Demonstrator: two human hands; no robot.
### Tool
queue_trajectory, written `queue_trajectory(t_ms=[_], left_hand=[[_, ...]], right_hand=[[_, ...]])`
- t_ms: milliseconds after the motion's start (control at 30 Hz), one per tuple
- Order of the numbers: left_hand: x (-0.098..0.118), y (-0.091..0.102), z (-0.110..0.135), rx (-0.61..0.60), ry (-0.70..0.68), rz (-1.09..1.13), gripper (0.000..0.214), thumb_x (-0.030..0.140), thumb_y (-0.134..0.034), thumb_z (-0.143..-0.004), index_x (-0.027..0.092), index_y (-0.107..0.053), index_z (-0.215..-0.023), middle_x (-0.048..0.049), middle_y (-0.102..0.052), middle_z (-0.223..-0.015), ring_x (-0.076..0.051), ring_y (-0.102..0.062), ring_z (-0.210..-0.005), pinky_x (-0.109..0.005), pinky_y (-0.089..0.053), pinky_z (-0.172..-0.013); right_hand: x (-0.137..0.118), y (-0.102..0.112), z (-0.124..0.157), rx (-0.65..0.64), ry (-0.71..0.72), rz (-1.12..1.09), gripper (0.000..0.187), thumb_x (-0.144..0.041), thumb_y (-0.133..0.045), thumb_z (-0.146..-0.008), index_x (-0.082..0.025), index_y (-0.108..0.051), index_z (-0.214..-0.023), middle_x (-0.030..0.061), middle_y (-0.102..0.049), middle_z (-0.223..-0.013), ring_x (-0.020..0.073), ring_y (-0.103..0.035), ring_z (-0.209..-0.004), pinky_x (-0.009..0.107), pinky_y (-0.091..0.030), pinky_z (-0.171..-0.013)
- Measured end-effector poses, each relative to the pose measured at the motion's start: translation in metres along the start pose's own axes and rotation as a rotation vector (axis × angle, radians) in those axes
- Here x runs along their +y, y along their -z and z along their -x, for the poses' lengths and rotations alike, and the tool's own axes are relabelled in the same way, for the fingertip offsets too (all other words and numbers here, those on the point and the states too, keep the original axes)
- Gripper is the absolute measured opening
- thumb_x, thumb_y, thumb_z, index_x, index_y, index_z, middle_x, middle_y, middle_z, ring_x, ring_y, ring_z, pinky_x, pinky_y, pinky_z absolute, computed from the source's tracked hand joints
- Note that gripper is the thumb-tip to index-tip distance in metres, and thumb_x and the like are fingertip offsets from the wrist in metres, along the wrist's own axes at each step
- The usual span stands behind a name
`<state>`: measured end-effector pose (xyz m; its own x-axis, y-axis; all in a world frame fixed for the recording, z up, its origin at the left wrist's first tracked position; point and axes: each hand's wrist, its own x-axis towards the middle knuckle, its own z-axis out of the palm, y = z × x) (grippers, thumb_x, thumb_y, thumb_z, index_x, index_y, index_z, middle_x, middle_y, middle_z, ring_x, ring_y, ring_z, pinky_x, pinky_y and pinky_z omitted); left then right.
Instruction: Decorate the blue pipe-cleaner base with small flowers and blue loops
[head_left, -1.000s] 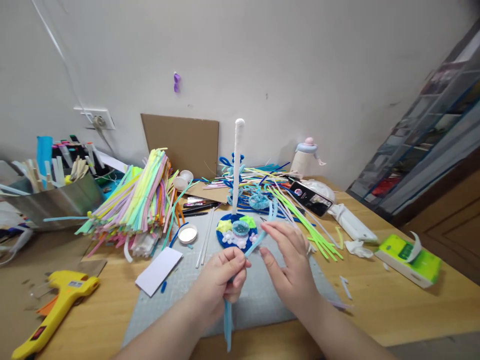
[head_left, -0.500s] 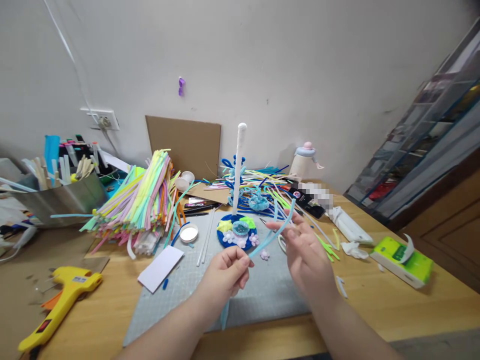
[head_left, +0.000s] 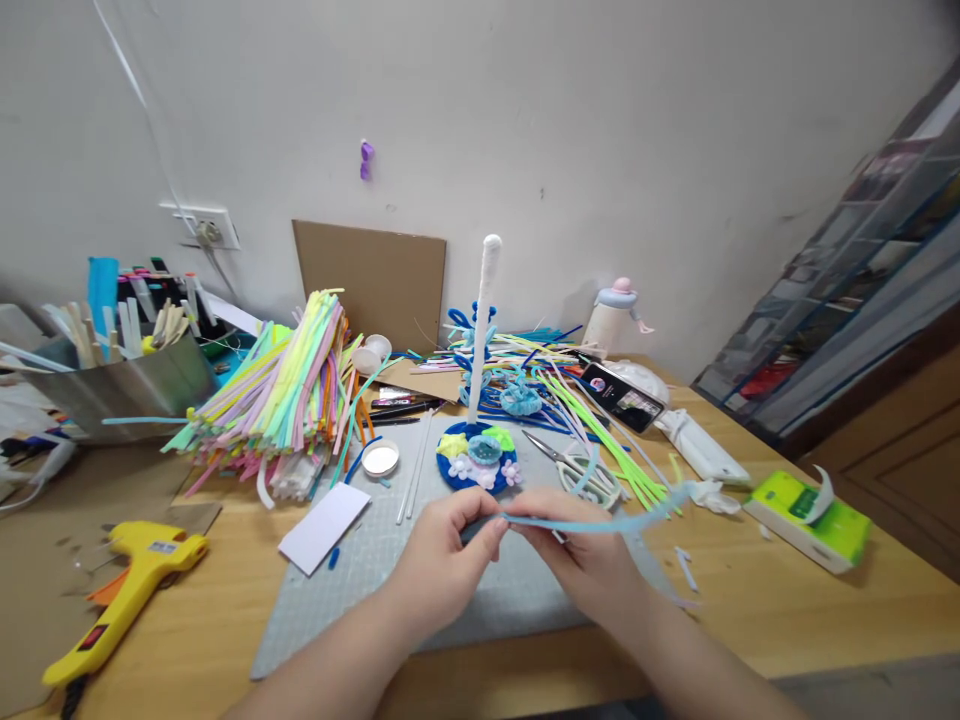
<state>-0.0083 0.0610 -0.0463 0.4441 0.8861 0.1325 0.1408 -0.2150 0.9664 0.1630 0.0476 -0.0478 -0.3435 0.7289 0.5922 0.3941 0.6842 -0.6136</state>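
Light-blue pipe cleaners (head_left: 585, 524) run between my two hands, their free ends bending out to the right. My left hand (head_left: 451, 555) pinches them at one end with thumb and forefinger. Close beside it, fingertips nearly meeting, my right hand (head_left: 581, 555) is closed on the same strands. Just beyond my hands stands a blue round base (head_left: 444, 470) bearing yellow, green and pale flower shapes, with a white fuzzy upright stick (head_left: 484, 320) rising behind them. Scissors (head_left: 581, 470) lie on the grey cutting mat (head_left: 360, 600) past my right hand.
A big bundle of coloured pipe cleaners (head_left: 292, 390) is at the left, near a yellow glue gun (head_left: 135, 590). A white card (head_left: 324, 528) and a small round dish (head_left: 380, 458) lie on the mat. At right are a phone (head_left: 622, 395) and a green tissue pack (head_left: 810, 520).
My right hand has come down and left to meet my left hand. The pipe cleaners now stretch out rightward, and the scissors are uncovered.
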Motion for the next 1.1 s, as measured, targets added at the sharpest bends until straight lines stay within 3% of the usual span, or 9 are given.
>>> queue_trajectory(t_ms=[133,400,567,667,800,933,1033,1100], left_hand=[[0.005,0.002,0.005,-0.022,-0.118,-0.239,0.018,0.03,-0.045,-0.084,0.017,-0.058,-0.081,0.0017,-0.052,-0.063,-0.01,-0.045,-0.057,-0.021,-0.033,-0.054],[0.003,0.001,0.006,0.01,-0.25,-0.426,0.013,0.025,-0.045,-0.084,0.019,-0.057,-0.082,0.001,-0.055,-0.065,-0.01,-0.045,-0.057,-0.021,-0.032,-0.055],[-0.003,0.001,0.006,0.049,-0.387,-0.496,0.01,0.02,-0.045,-0.083,0.019,-0.055,-0.084,-0.0001,-0.057,-0.067,-0.011,-0.048,-0.06,-0.022,-0.034,-0.056],[-0.006,0.002,0.005,0.072,-0.504,-0.556,0.01,0.016,-0.045,-0.083,0.018,-0.055,-0.085,-0.0014,-0.057,-0.068,-0.012,-0.049,-0.062,-0.023,-0.034,-0.057],[-0.007,0.006,0.004,0.099,-0.641,-0.771,0.013,0.016,-0.044,-0.083,0.017,-0.056,-0.082,-0.0024,-0.055,-0.064,-0.013,-0.047,-0.06,-0.025,-0.031,-0.055],[-0.005,0.009,0.004,0.02,-0.73,-1.049,0.017,0.017,-0.042,-0.084,0.017,-0.059,-0.086,-0.0045,-0.059,-0.069,-0.015,-0.047,-0.064,-0.027,-0.029,-0.057],[-0.003,0.01,0.004,-0.039,-0.679,-1.014,0.019,0.017,-0.041,-0.085,0.018,-0.059,-0.084,-0.0047,-0.059,-0.07,-0.016,-0.048,-0.066,-0.028,-0.03,-0.058],[-0.002,0.01,0.005,0.015,-0.552,-0.783,0.018,0.018,-0.041,-0.085,0.018,-0.059,-0.083,-0.0041,-0.058,-0.068,-0.015,-0.048,-0.066,-0.027,-0.032,-0.059]], right_hand=[[-0.002,0.003,0.006,-0.02,-0.011,0.018,0.02,-0.01,-0.051,-0.082,-0.022,-0.057,-0.097,0.0012,-0.064,-0.085,0.0114,-0.06,-0.076,0.021,-0.045,-0.067],[0.004,0.003,0.014,-0.055,-0.082,0.135,0.012,-0.017,-0.053,-0.082,-0.021,-0.054,-0.093,-0.0015,-0.059,-0.067,0.0105,-0.051,-0.056,0.023,-0.037,-0.055],[0.003,0.0,0.013,-0.044,-0.111,0.058,0.009,-0.018,-0.051,-0.082,-0.021,-0.054,-0.09,-0.0001,-0.059,-0.072,0.0112,-0.053,-0.063,0.023,-0.038,-0.059],[-0.002,-0.008,0.015,0.017,-0.292,-0.138,0.006,-0.023,-0.05,-0.083,-0.02,-0.054,-0.086,-0.0003,-0.057,-0.069,0.0099,-0.05,-0.059,0.021,-0.038,-0.054],[-0.01,-0.02,0.013,0.113,-0.626,-0.508,0.015,-0.032,-0.053,-0.08,-0.018,-0.05,-0.085,-0.0056,-0.045,-0.054,0.005,-0.034,-0.04,0.017,-0.026,-0.037],[-0.017,-0.023,0.003,0.099,-0.884,-0.802,0.016,-0.029,-0.054,-0.076,-0.017,-0.044,-0.074,-0.0106,-0.03,-0.045,0.0026,-0.02,-0.036,0.014,-0.014,-0.034],[-0.02,-0.018,-0.003,-0.032,-0.961,-0.887,0.016,-0.029,-0.05,-0.078,-0.018,-0.041,-0.07,-0.0097,-0.033,-0.046,0.0021,-0.019,-0.035,0.014,-0.012,-0.033],[-0.02,-0.012,0.0,-0.071,-0.871,-0.746,0.016,-0.032,-0.047,-0.081,-0.017,-0.045,-0.078,-0.0037,-0.048,-0.058,0.0031,-0.031,-0.035,0.015,-0.019,-0.032]])
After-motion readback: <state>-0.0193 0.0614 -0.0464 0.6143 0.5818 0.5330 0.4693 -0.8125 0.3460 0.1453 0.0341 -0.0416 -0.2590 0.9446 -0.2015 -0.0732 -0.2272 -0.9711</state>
